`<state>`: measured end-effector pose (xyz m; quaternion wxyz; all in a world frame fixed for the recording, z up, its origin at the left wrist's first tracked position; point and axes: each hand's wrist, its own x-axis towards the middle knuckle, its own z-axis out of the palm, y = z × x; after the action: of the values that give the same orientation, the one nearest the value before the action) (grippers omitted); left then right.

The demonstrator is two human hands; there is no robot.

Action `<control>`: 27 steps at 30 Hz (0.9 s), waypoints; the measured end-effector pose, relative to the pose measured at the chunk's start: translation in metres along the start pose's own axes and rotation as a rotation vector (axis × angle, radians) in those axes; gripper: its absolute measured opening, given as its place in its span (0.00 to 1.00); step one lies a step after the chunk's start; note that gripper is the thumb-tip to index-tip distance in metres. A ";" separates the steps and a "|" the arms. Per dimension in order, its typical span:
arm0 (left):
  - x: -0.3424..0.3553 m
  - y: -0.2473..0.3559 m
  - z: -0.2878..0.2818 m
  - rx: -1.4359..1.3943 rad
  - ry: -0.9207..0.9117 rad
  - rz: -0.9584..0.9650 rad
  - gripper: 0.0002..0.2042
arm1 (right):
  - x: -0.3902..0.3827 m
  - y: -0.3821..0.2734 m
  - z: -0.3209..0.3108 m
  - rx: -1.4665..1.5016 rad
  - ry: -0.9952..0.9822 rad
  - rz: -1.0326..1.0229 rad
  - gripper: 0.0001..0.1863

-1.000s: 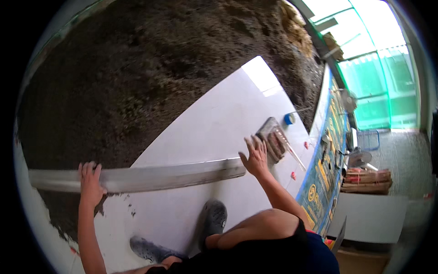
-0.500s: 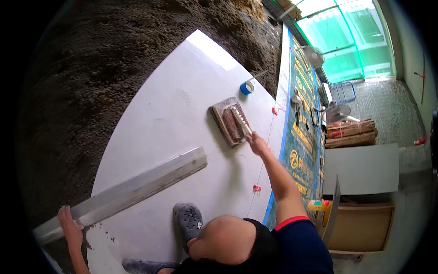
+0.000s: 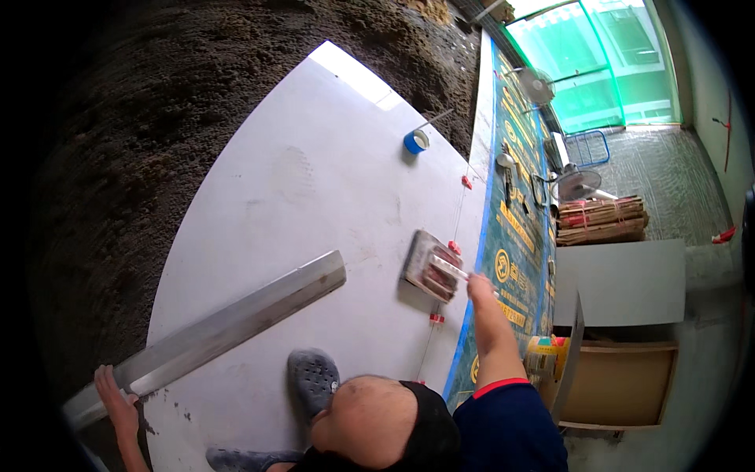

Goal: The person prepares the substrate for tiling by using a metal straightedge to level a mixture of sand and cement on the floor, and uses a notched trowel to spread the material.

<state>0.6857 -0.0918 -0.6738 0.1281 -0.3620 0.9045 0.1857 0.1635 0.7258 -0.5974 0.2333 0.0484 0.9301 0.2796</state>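
Note:
A long grey metal straightedge (image 3: 252, 318) lies across a large white tile (image 3: 267, 204). My left hand (image 3: 116, 397) grips it near its far-left end, fingers laid across the bar and thumb at its near edge. My right hand (image 3: 481, 287) is closed round the pale handle of a flat, rectangular block tamper (image 3: 429, 266) with a reddish-brown top. The tamper is over the tile's right part, by a seam with red clips (image 3: 454, 248); its motion blur hides whether it touches the tile. My shod foot (image 3: 313, 383) stands on the tile.
Rough dark mortar (image 3: 118, 173) borders the tile on the left and far side. A blue cup (image 3: 416, 141) with a stick in it stands on the tile. Right of the seam are a printed blue-green floor sheet (image 3: 507, 236), fans (image 3: 578, 186), bundled cardboard (image 3: 602, 220) and boards (image 3: 621, 283).
My right hand has brought the tamper nearer and to the right, toward the red-clipped seam. My left hand stays on the straightedge. The whole view has shifted slightly.

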 end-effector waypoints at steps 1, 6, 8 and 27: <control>0.001 0.000 0.002 -0.006 0.015 0.037 0.43 | 0.007 0.004 -0.010 -0.130 -0.077 0.050 0.15; -0.015 -0.018 0.021 0.011 0.163 -0.082 0.41 | 0.008 -0.183 -0.146 0.441 0.467 -0.543 0.23; -0.033 -0.042 0.016 0.014 0.198 -0.125 0.36 | -0.064 -0.276 -0.206 0.531 0.377 -0.909 0.27; -0.175 0.078 0.010 -0.055 0.350 -0.172 0.11 | -0.154 -0.369 -0.207 -0.061 -0.059 -1.538 0.18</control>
<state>0.7555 0.0710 -0.5997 -0.0257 -0.4680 0.8733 0.1329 0.2190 0.2794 -0.5829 0.3881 -0.6106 0.6874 0.0629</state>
